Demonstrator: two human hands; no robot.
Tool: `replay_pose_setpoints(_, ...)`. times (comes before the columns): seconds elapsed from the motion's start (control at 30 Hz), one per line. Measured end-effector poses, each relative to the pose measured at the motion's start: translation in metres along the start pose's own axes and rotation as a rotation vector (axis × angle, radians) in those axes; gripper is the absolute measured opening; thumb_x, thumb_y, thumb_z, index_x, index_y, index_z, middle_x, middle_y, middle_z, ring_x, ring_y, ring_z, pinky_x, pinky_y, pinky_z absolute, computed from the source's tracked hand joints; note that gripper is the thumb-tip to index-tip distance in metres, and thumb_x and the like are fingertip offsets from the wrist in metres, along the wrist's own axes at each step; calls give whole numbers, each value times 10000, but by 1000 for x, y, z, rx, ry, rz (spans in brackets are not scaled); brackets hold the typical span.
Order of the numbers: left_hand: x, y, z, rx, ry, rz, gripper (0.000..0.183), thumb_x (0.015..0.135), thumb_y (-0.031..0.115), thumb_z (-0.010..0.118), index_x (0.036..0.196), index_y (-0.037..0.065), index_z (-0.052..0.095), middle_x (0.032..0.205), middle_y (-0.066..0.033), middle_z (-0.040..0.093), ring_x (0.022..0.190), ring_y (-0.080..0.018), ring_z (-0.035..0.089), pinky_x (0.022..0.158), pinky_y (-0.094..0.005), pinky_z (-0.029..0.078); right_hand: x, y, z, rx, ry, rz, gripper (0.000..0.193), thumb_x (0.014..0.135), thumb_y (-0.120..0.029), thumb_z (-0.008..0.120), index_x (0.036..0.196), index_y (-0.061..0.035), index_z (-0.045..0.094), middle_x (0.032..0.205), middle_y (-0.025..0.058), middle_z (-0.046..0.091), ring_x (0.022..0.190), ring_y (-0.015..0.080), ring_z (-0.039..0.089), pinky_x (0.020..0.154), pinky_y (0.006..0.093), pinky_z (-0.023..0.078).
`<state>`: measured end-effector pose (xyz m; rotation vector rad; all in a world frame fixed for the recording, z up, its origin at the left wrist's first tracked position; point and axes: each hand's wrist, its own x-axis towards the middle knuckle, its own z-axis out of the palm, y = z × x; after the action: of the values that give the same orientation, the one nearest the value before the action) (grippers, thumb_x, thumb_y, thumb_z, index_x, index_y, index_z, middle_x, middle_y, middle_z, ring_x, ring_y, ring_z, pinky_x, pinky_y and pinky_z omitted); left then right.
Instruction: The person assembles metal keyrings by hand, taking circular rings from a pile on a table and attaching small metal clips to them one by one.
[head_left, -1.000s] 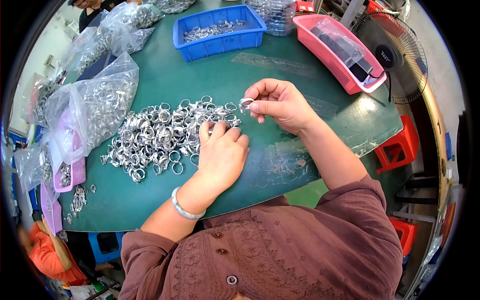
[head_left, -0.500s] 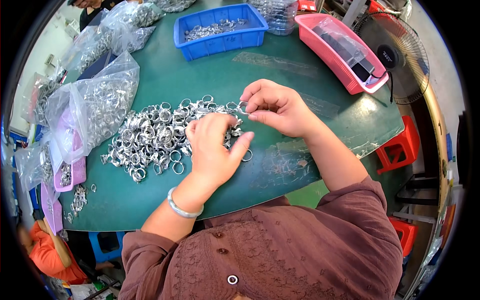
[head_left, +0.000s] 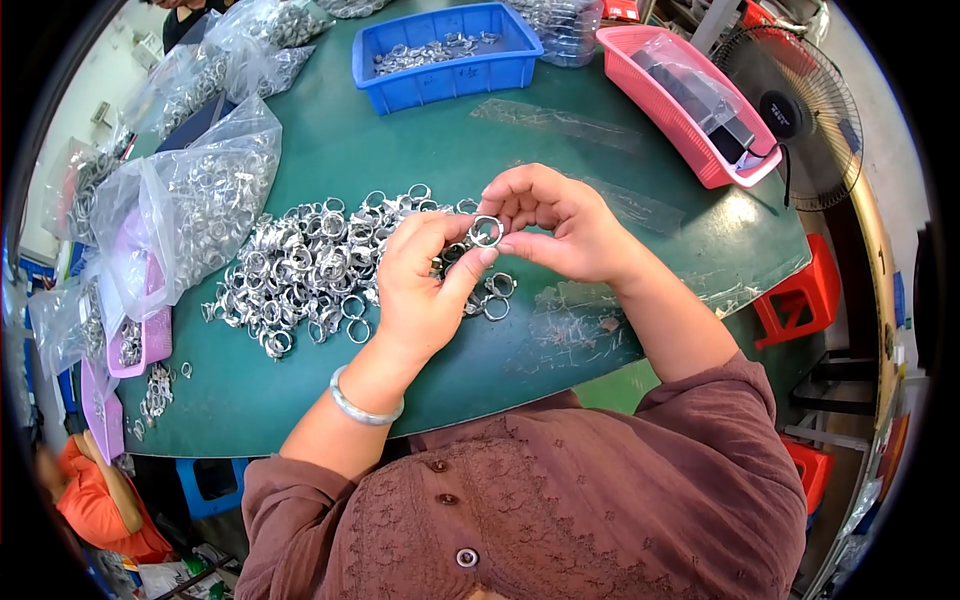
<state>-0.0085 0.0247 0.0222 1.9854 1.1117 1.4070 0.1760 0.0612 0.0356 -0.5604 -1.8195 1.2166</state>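
Note:
A silver metal ring (head_left: 487, 232) is held up between both hands at the right end of a heap of similar rings (head_left: 300, 270) on the green table. My right hand (head_left: 565, 225) pinches it from the right with thumb and fingertips. From the left, the thumb and forefinger of my left hand (head_left: 415, 270) close on the same ring. A pale bangle (head_left: 360, 402) circles my left wrist. Just below the ring, a few loose rings (head_left: 498, 297) lie on the table, partly behind my left thumb.
See-through bags of rings (head_left: 205, 200) stand at the left, by a purple basket (head_left: 150, 345). A blue bin (head_left: 450, 75) with rings sits at the back, a pink basket (head_left: 680, 120) and a fan (head_left: 800, 115) at the right. Someone in orange (head_left: 105, 500) is at lower left.
My left hand's thumb and forefinger have moved right to meet the ring in my right hand. The ring now faces upward, and more loose rings show beside my left thumb.

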Motion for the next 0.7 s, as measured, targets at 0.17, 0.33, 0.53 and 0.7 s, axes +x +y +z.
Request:
replay_pose_setpoints(0.17, -1, 1, -1, -101, -12, -48, 208, 748, 89, 688, 925, 2, 623, 849, -84, 580, 757, -166, 559, 679, -268, 460, -1, -3, -1, 4, -14, 32, 393, 750, 46, 637, 1115, -11, 502, 979, 71, 565, 828, 118, 551, 743, 254, 480)
replay_pose_setpoints(0.33, 0, 2, 0, -170, -33, -89, 202, 737, 94, 693, 903, 2, 625, 844, -86, 578, 740, -175, 556, 670, -271, 450, 0, -8, -7, 6, -37, 45, 362, 760, 58, 617, 1104, -4, 521, 997, 68, 558, 846, 119, 545, 760, 252, 472)
replay_pose_setpoints(0.53, 0, 10, -4, 459, -151, 145, 248, 674, 137, 705, 885, 34, 627, 862, -72, 538, 849, -229, 512, 823, -348, 356, -7, -32, -50, -440, 63, 170, 253, 798, -22, 583, 1047, 16, 553, 951, 37, 562, 772, 83, 511, 684, 226, 440)
replay_pose_setpoints(0.7, 0, 15, -2, 674, -225, 97, 227, 632, 181, 695, 820, 68, 638, 907, -52, 528, 956, -251, 471, 878, -420, 276, -38, -39, -71, -940, -221, 275, 520, 636, -129, 723, 1120, -52, 550, 1050, 117, 548, 947, 300, 531, 817, 378, 446)
